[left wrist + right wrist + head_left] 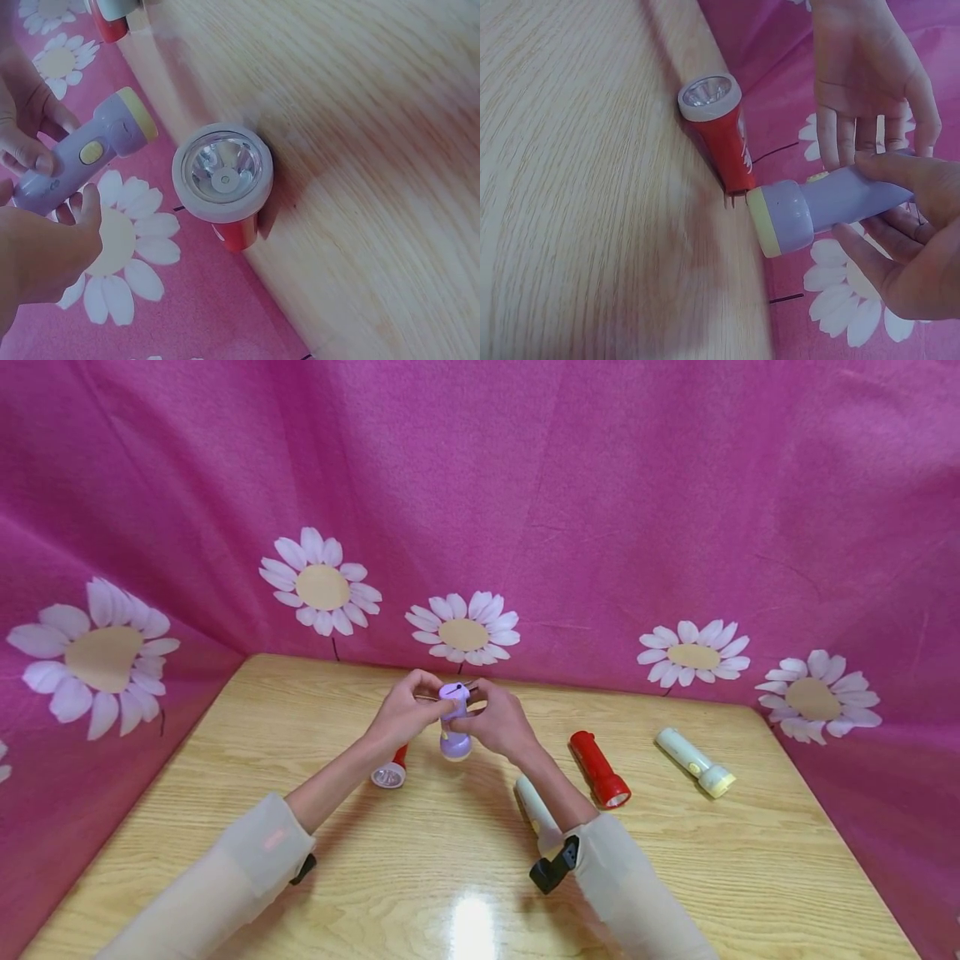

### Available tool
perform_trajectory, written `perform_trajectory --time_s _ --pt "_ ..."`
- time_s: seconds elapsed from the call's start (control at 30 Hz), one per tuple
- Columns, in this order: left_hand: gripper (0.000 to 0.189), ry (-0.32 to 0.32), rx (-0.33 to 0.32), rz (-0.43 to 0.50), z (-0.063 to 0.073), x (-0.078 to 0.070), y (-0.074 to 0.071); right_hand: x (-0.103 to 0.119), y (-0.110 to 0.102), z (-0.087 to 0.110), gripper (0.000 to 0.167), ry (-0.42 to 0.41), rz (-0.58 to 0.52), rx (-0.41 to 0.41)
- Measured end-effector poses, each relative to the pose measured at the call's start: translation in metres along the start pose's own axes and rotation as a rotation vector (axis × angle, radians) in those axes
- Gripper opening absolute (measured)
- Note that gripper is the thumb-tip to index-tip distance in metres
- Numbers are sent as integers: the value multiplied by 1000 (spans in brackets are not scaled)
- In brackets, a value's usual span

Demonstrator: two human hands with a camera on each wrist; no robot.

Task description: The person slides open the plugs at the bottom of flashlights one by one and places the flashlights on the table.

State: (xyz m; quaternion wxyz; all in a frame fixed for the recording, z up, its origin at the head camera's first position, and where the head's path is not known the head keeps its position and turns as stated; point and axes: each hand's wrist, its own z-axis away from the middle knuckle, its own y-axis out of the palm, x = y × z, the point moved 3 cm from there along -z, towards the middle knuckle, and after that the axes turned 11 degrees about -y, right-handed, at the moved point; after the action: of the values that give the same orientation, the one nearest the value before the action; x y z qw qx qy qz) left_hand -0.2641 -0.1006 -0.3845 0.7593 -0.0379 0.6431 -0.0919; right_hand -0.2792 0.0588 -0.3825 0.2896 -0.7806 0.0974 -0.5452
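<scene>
Both hands hold a purple flashlight [455, 747] above the far part of the table, its tail end up and its pale yellow head tilted down. The left hand [403, 717] has its thumb at the tail end and its fingers curled about it. From the other side, the right hand [501, 718] grips the barrel, thumb on one side and fingers on the other, as the right wrist view shows. A yellow switch [92, 152] shows on the barrel in the left wrist view. Near the left hand lies a red flashlight [727, 146] with a white rim, partly hidden by the left forearm in the head view.
On the wooden table [420, 877], a second red flashlight [597, 768] and a pale green flashlight [693, 762] lie at the right. Another pale flashlight [534, 806] is partly covered by the right forearm. A pink curtain [570, 527] with daisies stands behind the table.
</scene>
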Motion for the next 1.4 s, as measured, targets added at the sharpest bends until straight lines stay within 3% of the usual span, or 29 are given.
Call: perform_trajectory --time_s 0.4,0.67,1.4 --pt "41 34 14 -23 -2 4 4 -2 -1 0 43 20 -3 -17" --pt "35 43 5 -43 -4 7 5 -3 0 1 45 26 -5 -18" --pt "36 73 -11 -11 -3 0 4 1 -5 4 41 43 24 -55"
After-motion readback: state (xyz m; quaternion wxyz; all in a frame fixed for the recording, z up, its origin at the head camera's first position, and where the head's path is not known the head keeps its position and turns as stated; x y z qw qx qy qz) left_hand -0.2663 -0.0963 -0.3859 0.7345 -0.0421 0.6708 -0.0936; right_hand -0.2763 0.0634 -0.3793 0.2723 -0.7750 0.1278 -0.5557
